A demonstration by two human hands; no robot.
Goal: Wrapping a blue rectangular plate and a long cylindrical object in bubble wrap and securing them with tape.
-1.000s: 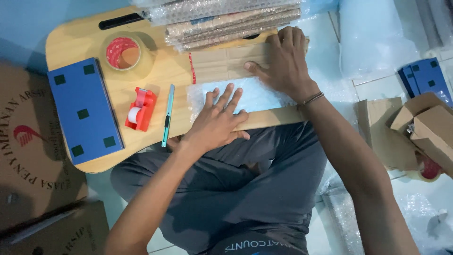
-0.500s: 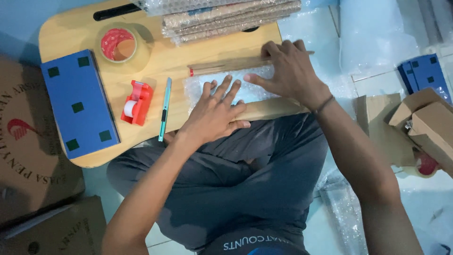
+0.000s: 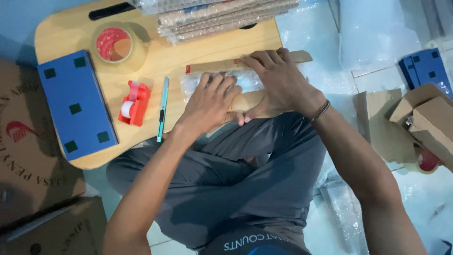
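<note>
My left hand [image 3: 210, 101] lies flat on a sheet of clear bubble wrap [image 3: 249, 79] on a wooden lap board [image 3: 155, 61]. My right hand [image 3: 278, 82] presses down beside it, fingers on a long flat cardboard piece [image 3: 297, 56] that the bubble wrap partly covers. Both hands touch each other over the package at the board's near edge. A teal utility knife [image 3: 162, 110] lies just left of my left hand. Further left sit a red tape dispenser [image 3: 134, 103], a roll of clear tape [image 3: 114, 44] and a blue flat box [image 3: 76, 105].
A stack of bubble-wrapped cardboard pieces [image 3: 222, 14] lies at the board's far edge. Brown cartons [image 3: 28, 156] stand at the left. More blue boxes [image 3: 424, 71] and open cardboard boxes [image 3: 424, 118] sit on the right floor, with loose bubble wrap [image 3: 344, 208] near my knee.
My right hand has slid in from the right over the cardboard piece toward my left hand. The bubble wrap has folded over the piece. The view shifted slightly.
</note>
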